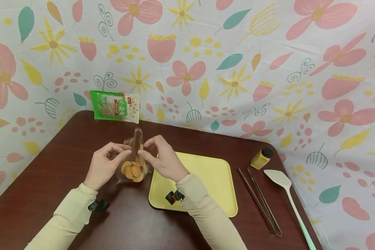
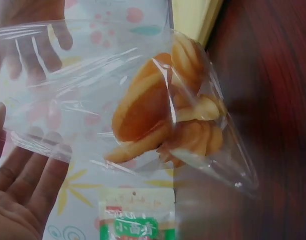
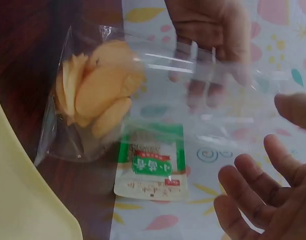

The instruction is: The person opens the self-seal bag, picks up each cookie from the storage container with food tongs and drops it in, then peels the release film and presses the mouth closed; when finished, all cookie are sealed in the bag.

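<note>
Several golden-brown cookies [image 1: 132, 171] lie at the bottom of a clear plastic bag [image 2: 88, 95]. Ridged sides show on some of the cookies in the left wrist view. My left hand [image 1: 104, 165] pinches the bag's upper left edge between thumb and fingers. On the opposite edge, my right hand [image 1: 165, 158] pinches the plastic near the top, its other fingers loosely spread in the right wrist view. The bag stands upright between both hands, just left of the yellow tray [image 1: 209, 173].
Against the floral cloth at the back leans a green and white seasoning packet [image 1: 115, 106]. Right of the tray are metal tongs [image 1: 260, 201], a yellow bottle [image 1: 261, 158] with a black cap, and a white spatula [image 1: 289, 191] near the table's [image 1: 122, 222] right edge.
</note>
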`<state>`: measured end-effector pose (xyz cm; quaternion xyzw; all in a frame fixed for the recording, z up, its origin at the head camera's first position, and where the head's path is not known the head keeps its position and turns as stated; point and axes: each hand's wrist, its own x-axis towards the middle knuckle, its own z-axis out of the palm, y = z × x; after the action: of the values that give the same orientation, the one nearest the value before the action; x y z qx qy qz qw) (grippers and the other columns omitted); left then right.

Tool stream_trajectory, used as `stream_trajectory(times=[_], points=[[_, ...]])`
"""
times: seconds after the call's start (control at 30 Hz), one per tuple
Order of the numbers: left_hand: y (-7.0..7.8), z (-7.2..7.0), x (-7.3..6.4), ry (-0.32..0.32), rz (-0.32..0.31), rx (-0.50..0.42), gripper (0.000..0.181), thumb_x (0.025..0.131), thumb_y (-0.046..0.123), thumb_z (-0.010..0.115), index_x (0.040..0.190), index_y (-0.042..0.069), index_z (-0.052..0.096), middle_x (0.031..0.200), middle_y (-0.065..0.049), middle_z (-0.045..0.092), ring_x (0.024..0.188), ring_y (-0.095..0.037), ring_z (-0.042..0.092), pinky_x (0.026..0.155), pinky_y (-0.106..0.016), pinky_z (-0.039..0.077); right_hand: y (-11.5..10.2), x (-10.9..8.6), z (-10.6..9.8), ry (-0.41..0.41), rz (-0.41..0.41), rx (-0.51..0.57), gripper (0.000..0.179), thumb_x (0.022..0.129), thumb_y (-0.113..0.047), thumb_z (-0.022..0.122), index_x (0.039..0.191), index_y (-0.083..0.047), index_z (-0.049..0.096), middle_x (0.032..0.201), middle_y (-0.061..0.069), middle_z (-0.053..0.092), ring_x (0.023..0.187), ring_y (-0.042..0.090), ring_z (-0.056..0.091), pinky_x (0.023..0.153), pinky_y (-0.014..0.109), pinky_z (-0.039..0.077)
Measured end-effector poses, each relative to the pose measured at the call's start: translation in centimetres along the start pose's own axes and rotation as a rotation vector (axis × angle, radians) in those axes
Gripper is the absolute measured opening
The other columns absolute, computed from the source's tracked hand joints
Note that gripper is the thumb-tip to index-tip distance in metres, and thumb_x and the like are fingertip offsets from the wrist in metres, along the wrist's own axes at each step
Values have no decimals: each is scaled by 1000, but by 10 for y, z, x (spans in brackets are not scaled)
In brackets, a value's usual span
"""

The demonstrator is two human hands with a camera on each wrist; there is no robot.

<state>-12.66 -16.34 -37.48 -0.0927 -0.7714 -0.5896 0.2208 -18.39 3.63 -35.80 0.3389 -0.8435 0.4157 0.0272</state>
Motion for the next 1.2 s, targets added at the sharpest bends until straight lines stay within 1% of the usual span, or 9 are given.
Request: stream_trajectory(times=[0.27, 0.53, 0.63, 0.7, 0.77, 0.87, 0.97, 1.07, 1.2], points=[[-22, 4, -2, -57, 15, -39, 10, 87, 2, 72, 83, 7, 64, 104, -10, 73, 90, -7, 68, 71, -19, 53, 1, 5, 9, 86, -18, -19, 19, 96, -30, 64, 105, -13, 66, 104, 3, 62, 95, 18, 58, 81, 39, 53], [-8, 1, -4, -79, 32, -83, 9, 88, -1, 69, 83, 2, 63, 107, -18, 71, 96, -13, 69, 72, -19, 54, 3, 8, 9, 138, 2, -55, 6, 97, -21, 62, 93, -17, 65, 92, -6, 59, 81, 11, 55, 69, 22, 47], [-12, -3, -4, -64, 49, -120, 7, 90, -2, 67, 86, -1, 61, 109, -20, 69, 96, -16, 70, 70, -19, 54, 9, 7, 4, 140, 52, 30, 6, 98, -19, 58, 94, -16, 61, 91, -5, 61, 77, 10, 56, 67, 24, 48], [-21, -7, -3, -50, 54, -199, 5, 92, -3, 63, 90, -5, 59, 111, -23, 68, 96, -19, 70, 73, -22, 56, 15, 6, 0, 147, 87, 121, 7, 99, -18, 56, 94, -14, 60, 93, -3, 63, 79, 11, 58, 70, 27, 49], [-30, -11, -2, -44, 53, -298, 8, 94, -3, 59, 93, -9, 54, 113, -26, 66, 96, -24, 70, 78, -28, 57, 21, 6, -5, 153, 104, 225, 9, 100, -15, 54, 94, -10, 60, 97, 2, 65, 84, 16, 61, 74, 31, 52], [-35, -17, -1, -45, 40, -368, 13, 98, 1, 55, 95, -10, 49, 112, -27, 65, 97, -31, 69, 87, -32, 54, 25, 5, -12, 148, 130, 345, 13, 100, -11, 51, 96, -4, 61, 105, 9, 66, 94, 25, 64, 81, 34, 53], [-35, -21, -1, -62, 21, -357, 14, 100, 5, 53, 95, -8, 48, 110, -25, 67, 96, -32, 69, 91, -28, 51, 17, 2, -21, 106, 138, 407, 16, 102, -8, 47, 97, 3, 58, 111, 16, 64, 101, 31, 63, 84, 34, 53], [-36, -22, -2, -79, -4, -360, 14, 100, 5, 53, 95, -7, 47, 105, -23, 69, 94, -27, 70, 88, -24, 51, 8, 0, -26, 47, 119, 445, 19, 104, -8, 44, 99, 9, 52, 116, 24, 62, 104, 34, 60, 85, 33, 51], [-37, -23, -5, -90, -72, -383, 17, 100, 9, 54, 97, -6, 47, 101, -21, 71, 93, -23, 71, 83, -25, 54, 12, -1, -21, 29, 84, 449, 18, 105, -7, 40, 101, 10, 46, 111, 27, 63, 100, 38, 59, 81, 28, 49]])
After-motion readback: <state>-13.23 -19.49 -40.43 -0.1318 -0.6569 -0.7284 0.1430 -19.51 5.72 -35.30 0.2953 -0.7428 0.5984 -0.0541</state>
